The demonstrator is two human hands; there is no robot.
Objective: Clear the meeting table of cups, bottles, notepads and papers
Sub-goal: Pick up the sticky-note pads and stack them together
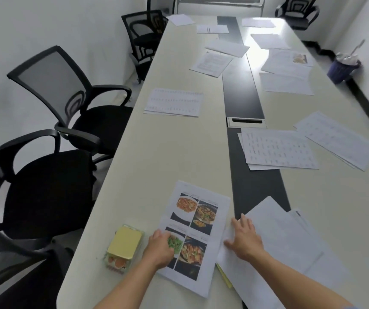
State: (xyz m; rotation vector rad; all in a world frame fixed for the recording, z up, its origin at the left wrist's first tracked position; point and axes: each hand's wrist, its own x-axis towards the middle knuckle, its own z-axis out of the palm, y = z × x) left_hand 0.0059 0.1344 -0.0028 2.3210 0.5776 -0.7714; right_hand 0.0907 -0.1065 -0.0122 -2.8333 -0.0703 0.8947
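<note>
At the near edge of the table (179,152), the left hand (160,248) sits on the left side of a sheet of food photos (198,219). Its fingers are bent, with the tips down on the paper; whether they pinch it I cannot tell. The right hand (244,238) lies flat with its fingers spread, pressing on the left edge of a loose pile of white papers (279,241) just beside that sheet. A notepad (124,245) with a yellow top lies near the table's left edge, close to the left hand. More papers (277,149) are scattered towards the far end. Black chairs (52,175) stand along the left side.
</note>
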